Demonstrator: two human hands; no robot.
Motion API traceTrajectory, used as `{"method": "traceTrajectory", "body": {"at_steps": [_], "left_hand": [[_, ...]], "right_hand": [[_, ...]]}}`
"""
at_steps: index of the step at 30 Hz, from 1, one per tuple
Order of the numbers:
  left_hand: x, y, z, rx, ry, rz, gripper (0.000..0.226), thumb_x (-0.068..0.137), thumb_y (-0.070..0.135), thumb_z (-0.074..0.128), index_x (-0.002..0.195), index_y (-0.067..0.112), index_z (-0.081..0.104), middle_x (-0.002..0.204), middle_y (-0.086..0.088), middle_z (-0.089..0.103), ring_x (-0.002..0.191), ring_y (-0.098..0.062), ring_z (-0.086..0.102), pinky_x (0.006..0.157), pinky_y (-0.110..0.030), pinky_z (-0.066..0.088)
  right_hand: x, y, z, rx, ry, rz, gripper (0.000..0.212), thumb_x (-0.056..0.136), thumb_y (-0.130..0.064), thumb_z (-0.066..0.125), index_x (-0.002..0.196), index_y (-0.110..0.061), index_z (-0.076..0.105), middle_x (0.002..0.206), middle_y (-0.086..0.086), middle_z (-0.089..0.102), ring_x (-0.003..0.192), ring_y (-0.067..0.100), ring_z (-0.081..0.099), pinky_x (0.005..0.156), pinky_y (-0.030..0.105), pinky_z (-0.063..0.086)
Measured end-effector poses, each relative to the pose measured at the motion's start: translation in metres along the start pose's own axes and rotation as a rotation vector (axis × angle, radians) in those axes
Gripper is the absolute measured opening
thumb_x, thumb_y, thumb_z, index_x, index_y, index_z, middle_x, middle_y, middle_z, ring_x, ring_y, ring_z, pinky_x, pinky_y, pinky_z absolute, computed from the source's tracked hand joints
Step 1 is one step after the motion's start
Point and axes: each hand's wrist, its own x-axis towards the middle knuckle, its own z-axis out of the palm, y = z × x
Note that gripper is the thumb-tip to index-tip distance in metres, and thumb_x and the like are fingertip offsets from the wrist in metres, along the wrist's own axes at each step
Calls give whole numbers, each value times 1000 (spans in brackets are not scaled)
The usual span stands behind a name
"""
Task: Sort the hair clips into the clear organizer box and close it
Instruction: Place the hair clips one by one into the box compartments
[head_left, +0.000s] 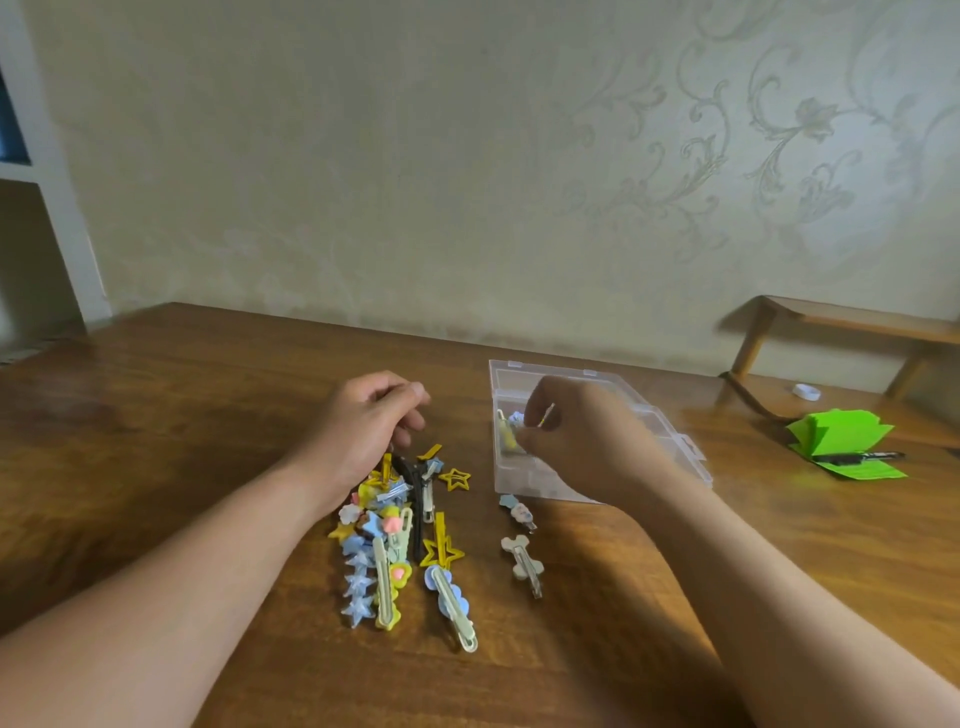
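The clear organizer box (597, 415) lies open on the wooden table (208, 405), right of centre, its lid folded back toward the wall. A few clips, yellow and pale blue, already sit in its near left compartment (506, 434); the other compartments are largely hidden by the hand or too blurred to read.

The right hand (587, 441) hovers over that compartment, fingers pinched together on a small thin clip (546, 414), apparently about to set it down. The left hand (363, 431) rests on the far end of the main pile of hair clips (400, 535), fingers curled loosely; whether it grips anything cannot be told.

The pile lies left of the box and apart from it: star shapes in yellow and blue, long pale green clips, a dark clip and small mixed pieces. Two more clips, a small blue-and-white one (519, 512) and a beige bone-shaped one (524, 564), lie just before the box's front edge.

Assessment: sorting is at an early stage. Most clips remain on the table, and the closing of the lid is not yet possible.

Further right lie green paper sheets (841, 436) with a pen (862, 457) on them, and a small white ring (807, 391) beyond.
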Motion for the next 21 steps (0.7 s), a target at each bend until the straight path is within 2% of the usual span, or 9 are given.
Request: {"method": "traceTrajectory", "body": {"at_steps": [4,8,12,17,19,21], "left_hand": [[-1,2,1,20,-3,-1,23,107,26,58,103,14,77,89,-8,75,71,-14,64,66,-28,48],[-2,4,0,23,-4,-13,24,107,27,58,102,14,77,89,-7,75,71,-13,63,65,-25,48],[-3,4,0,30,-7,-11,24,108,27,57,103,14,77,90,-7,75,72,-13,63,65,-24,49],[-2,3,-1,21,-4,-16,23,107,28,59,103,15,77,92,-8,75,77,-18,66,74,-34,51],[-1,2,-2,-2,-7,-24,24,106,30,60,101,15,77,88,-6,75,78,-20,66,78,-39,53],[-1,2,-2,-7,-7,-24,24,106,30,60,99,14,77,85,-4,75,76,-19,65,78,-41,53]], "right_hand": [[7,-3,15,-35,-37,35,9,90,-39,73,86,-31,71,84,-14,69,75,9,64,68,33,58],[9,-2,19,-18,-71,2,19,96,-37,67,84,-25,75,77,-7,72,74,14,66,67,34,56],[7,0,17,9,-78,-20,22,99,-36,63,82,-27,73,76,-9,70,72,13,65,66,35,54],[-1,-9,0,21,33,-86,15,103,-35,60,100,-30,74,90,-16,71,80,2,64,65,24,50],[-7,-17,-16,-1,69,-141,14,103,-34,61,100,-29,73,91,-16,71,80,1,63,64,22,50],[-14,-24,-32,-36,3,-186,12,102,-35,64,95,-31,72,85,-16,69,70,-3,61,57,20,43]]}}
